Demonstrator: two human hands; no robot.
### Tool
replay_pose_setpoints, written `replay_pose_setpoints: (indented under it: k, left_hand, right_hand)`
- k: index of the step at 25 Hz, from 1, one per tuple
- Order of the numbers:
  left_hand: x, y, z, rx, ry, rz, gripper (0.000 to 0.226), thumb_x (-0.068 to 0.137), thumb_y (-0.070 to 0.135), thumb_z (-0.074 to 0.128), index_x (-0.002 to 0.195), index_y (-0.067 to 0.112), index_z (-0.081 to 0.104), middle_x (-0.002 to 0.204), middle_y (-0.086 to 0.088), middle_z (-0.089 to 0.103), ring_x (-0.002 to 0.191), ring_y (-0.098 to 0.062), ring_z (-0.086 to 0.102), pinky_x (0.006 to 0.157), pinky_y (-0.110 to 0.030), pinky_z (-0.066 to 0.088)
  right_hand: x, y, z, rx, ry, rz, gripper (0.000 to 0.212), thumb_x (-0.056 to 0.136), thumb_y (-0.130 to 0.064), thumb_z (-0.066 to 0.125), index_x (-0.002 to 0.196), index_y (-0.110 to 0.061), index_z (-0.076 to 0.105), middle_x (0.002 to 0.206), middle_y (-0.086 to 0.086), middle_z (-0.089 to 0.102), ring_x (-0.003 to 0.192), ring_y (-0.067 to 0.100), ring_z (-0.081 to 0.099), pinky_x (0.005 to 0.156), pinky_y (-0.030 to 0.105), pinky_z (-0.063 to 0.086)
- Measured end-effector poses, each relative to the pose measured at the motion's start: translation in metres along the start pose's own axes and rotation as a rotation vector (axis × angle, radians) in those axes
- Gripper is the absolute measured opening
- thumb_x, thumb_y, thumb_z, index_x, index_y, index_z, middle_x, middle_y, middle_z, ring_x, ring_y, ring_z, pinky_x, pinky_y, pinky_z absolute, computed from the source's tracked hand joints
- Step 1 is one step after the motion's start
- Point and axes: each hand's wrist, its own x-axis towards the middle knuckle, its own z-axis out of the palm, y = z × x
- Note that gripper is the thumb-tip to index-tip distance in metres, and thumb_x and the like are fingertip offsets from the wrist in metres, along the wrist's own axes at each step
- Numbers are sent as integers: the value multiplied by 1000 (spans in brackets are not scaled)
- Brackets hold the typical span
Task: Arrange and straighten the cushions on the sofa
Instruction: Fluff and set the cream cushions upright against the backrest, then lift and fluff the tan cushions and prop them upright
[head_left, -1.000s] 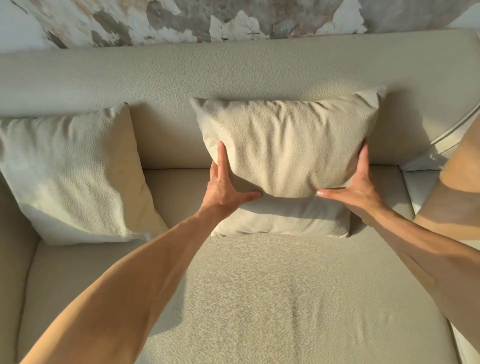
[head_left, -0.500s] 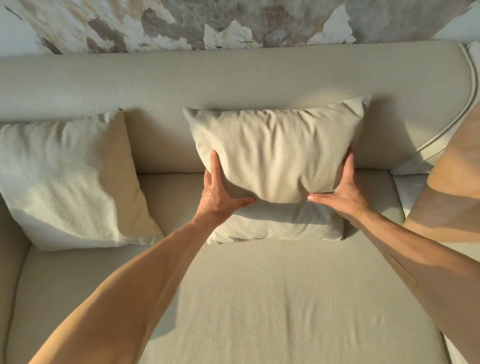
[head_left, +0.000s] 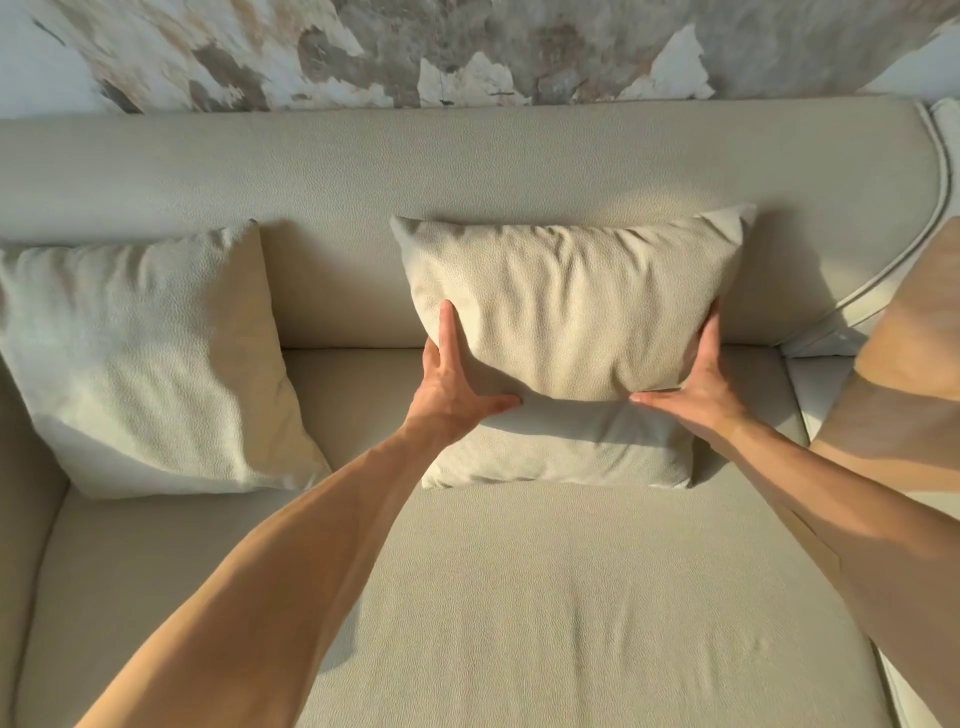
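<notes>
A cream sofa (head_left: 519, 597) fills the view, seen from above. A beige middle cushion (head_left: 566, 312) leans upright against the backrest (head_left: 467, 171). My left hand (head_left: 452, 384) presses on its left side, fingers up its edge and thumb under the bulge. My right hand (head_left: 701, 389) grips the right side the same way. A second beige cushion (head_left: 150, 358) leans at the sofa's left end, slightly tilted, untouched.
A peeling, patchy wall (head_left: 467, 47) rises behind the sofa. At the right a piped sofa arm (head_left: 893, 270) curves down, and a tan shape (head_left: 904, 374) overlaps it at the frame edge. The seat stretches wide in front of the cushions.
Both hands have squeezed the middle cushion narrower and nudged it slightly left. The view has drifted right and down, so more of the wall and the sofa arm shows.
</notes>
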Motion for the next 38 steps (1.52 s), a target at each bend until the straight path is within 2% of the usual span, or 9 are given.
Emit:
replay_pose_setpoints:
  k: [3, 5, 9, 13, 16, 18, 25, 30, 38]
  left_hand:
    - [-4, 0, -4, 84, 9, -16, 142, 64, 40, 90, 148, 48, -25, 163, -5, 5, 142, -30, 35, 104, -49, 47]
    - [-12, 4, -12, 114, 34, 10, 137, 68, 41, 88, 148, 48, -23, 161, -6, 10, 138, -30, 39, 101, -50, 49]
    - [-36, 20, -39, 169, 51, 41, 130, 71, 50, 83, 148, 52, -21, 166, -5, -3, 149, -33, 20, 111, -54, 37]
    - [-84, 43, -80, 277, 47, 82, 127, 69, 59, 79, 144, 57, -23, 167, 1, -9, 152, -29, 8, 111, -62, 32]
    - [-123, 66, -116, 393, 57, 94, 126, 68, 68, 73, 140, 58, -29, 166, 4, -13, 152, -28, 2, 112, -63, 25]
    - [-148, 86, -137, 411, 64, 119, 124, 67, 73, 70, 137, 60, -32, 166, 4, -14, 152, -28, 1, 113, -62, 22]
    - [-233, 140, -199, 445, 94, 242, 121, 64, 83, 61, 137, 59, -32, 164, 8, -22, 153, -24, -9, 117, -62, 9]
    - [-266, 153, -225, 458, 168, 279, 124, 63, 84, 61, 138, 55, -33, 165, 4, -18, 153, -27, -2, 117, -61, 12]
    - [-299, 173, -181, 444, 196, 271, 122, 61, 86, 56, 146, 53, -25, 165, 6, -20, 153, -22, -7, 117, -62, 9]
  right_hand:
    - [-7, -8, 4, -22, 24, 67, 141, 63, -9, 90, 152, -26, -17, 162, 14, -9, 150, 24, -2, 121, 43, 6]
    - [-18, -19, -1, -76, 56, 50, 139, 64, -14, 90, 152, -30, -16, 162, 16, -9, 149, 26, -6, 120, 47, 4]
    - [-45, -52, -14, -310, 18, -8, 132, 65, -36, 87, 152, -38, -12, 163, 11, -10, 149, 36, -2, 118, 55, 10]
    - [-93, -93, -34, -579, -78, -77, 128, 66, -61, 76, 149, -38, -19, 163, 9, -8, 148, 38, 4, 114, 61, 19]
    - [-146, -126, -57, -691, 19, -105, 115, 70, -73, 64, 150, -44, -14, 164, 1, -1, 148, 35, 7, 111, 62, 24]
    - [-185, -147, -71, -737, 90, -119, 108, 74, -74, 58, 152, -43, -10, 164, 0, 1, 148, 34, 7, 112, 61, 21]
    - [-290, -209, -113, -815, 135, -62, 99, 75, -80, 46, 151, -45, -7, 164, -5, -10, 149, 32, -4, 114, 60, 8]
    - [-313, -227, -148, -722, 294, -20, 96, 75, -79, 46, 151, -46, -4, 164, -5, -7, 149, 32, -1, 113, 61, 11]
    - [-316, -204, -188, -707, 271, -50, 93, 79, -73, 50, 151, -47, -4, 164, -6, -8, 149, 30, -1, 113, 60, 14]
